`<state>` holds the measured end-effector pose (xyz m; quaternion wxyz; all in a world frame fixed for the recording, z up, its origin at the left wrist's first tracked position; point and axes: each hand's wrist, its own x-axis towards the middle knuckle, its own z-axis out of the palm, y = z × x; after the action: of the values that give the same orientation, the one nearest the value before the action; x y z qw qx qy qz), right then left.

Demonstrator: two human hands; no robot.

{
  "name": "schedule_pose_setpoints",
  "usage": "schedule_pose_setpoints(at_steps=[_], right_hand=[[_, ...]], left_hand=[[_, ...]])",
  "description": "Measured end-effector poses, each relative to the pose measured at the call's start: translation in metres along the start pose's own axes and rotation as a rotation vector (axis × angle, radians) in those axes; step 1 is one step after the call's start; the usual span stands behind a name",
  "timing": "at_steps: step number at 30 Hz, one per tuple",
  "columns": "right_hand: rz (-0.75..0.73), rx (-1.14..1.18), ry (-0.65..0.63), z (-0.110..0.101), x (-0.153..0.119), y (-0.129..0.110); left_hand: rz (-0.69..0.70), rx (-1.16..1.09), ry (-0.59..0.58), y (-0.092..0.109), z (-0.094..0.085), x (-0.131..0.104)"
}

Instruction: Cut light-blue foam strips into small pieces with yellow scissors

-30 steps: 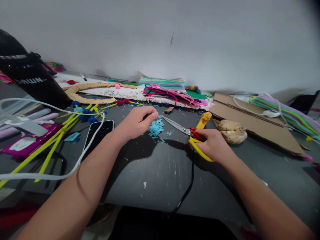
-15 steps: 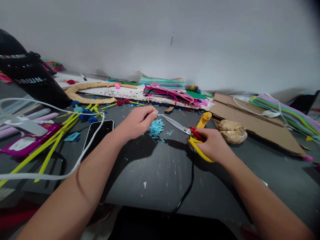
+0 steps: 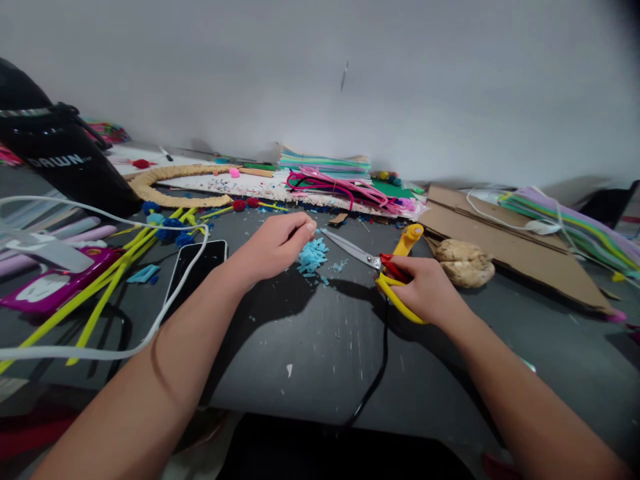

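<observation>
My right hand [image 3: 427, 290] grips a pair of scissors [image 3: 353, 250] with yellow and red handles, its blades pointing left and looking closed or nearly so. My left hand [image 3: 283, 245] is closed in a pinch, thumb against fingers, close to the scissors' tip. Whatever sits in that pinch is too small to make out; a speck of light blue shows beside the fingertips. Below it on the dark grey table lies a small heap of light blue clippings [image 3: 313, 257], with a few loose bits to its right.
A phone [image 3: 200, 260] and yellow-green stems [image 3: 110, 287] lie left, near a black bottle [image 3: 75, 147] and a white cable [image 3: 125, 353]. Right are a yellow tool [image 3: 410, 239], a tan lump [image 3: 463, 263] and cardboard [image 3: 520, 247]. Pink pipe cleaners [image 3: 345, 190] lie behind.
</observation>
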<state>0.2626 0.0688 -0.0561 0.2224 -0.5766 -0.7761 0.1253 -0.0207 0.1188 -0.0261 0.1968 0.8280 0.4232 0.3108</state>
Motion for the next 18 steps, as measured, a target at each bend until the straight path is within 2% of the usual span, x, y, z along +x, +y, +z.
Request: schedule_pose_setpoints(at_steps=[7, 18], right_hand=[[0.027, 0.014, 0.044, 0.0009, -0.0009, 0.002], [0.0, 0.005, 0.011, 0.0017, -0.0004, 0.0016]], left_hand=[[-0.003, -0.015, 0.006, 0.0005, 0.0016, 0.0006], [0.002, -0.011, 0.009, 0.0003, 0.0017, 0.0009]])
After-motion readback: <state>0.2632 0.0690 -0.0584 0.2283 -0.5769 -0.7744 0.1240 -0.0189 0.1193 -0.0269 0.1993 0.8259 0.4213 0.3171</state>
